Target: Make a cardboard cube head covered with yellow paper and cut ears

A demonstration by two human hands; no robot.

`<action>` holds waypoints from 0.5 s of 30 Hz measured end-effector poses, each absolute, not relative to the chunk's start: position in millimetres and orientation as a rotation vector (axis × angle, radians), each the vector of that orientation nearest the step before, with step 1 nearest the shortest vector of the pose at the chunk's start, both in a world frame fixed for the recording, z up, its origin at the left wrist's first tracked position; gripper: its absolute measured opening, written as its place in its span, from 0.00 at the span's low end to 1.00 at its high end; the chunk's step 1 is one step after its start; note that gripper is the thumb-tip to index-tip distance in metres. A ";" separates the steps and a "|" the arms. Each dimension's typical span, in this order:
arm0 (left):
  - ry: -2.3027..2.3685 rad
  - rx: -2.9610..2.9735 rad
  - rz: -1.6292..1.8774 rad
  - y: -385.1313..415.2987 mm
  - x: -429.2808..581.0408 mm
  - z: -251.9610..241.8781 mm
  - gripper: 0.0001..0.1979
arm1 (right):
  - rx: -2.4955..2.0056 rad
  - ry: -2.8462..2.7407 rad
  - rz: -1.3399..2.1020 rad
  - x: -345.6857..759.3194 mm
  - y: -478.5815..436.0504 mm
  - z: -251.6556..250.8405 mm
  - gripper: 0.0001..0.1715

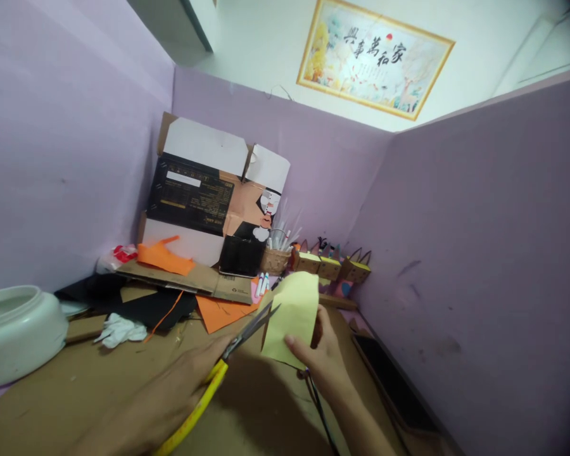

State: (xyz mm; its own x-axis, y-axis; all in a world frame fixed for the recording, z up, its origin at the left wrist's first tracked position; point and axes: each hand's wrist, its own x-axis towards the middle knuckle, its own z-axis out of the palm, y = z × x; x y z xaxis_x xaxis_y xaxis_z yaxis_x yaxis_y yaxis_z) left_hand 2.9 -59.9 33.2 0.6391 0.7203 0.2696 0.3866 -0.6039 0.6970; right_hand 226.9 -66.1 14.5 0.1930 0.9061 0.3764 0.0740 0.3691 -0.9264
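Pale yellow sheet (294, 316) held up above the middle of the brown surface (247, 399), gripped at its lower right by the right hand (325, 351), thumb laid on its face. Yellow-handled scissors (197, 408) gripped in the left hand (194, 373); blades slightly parted and brought to the sheet's left edge; whether paper is caught between them cannot be told. A dark, thin object (320, 408) is seen hanging below the right hand; its nature cannot be made out. At the surface's left edge a white pot (23, 342) is set, with a crumpled white item (121, 330) and black sheets (156, 308) lying to its right. Toward the far edge, an orange sheet (225, 315) is partly covered by flat cardboard (194, 282), on which an orange piece (166, 256) is laid. Behind, an unfolded box (190, 190) is leaned against the purple wall. Near the far right corner, small handled boxes (330, 266) are lined up beside a woven basket (274, 261) filled with white pens. Along the right edge a dark, flat object (401, 383) is placed.
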 end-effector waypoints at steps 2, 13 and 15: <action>0.877 2.264 0.691 -58.1 -0.4 38.0 0.26 | -1.007 -1.293 0.861 233.0 -66.2 16.7 0.32; 0.869 2.332 0.543 -43.3 -13.6 34.2 0.20 | -1.059 -1.390 1.102 264.2 -63.8 22.7 0.49; 0.876 2.340 0.560 -41.9 -16.4 31.3 0.20 | -1.078 -1.383 1.059 270.9 -62.3 23.1 0.48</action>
State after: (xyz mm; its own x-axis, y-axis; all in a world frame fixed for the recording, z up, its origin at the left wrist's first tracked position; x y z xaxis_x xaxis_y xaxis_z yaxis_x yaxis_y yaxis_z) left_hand -16.4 -41.9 31.3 0.6974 0.6939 0.1793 0.4538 -0.6213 0.6388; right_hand 270.9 -62.3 23.1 -0.0554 0.9778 0.2020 0.0594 0.2052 -0.9769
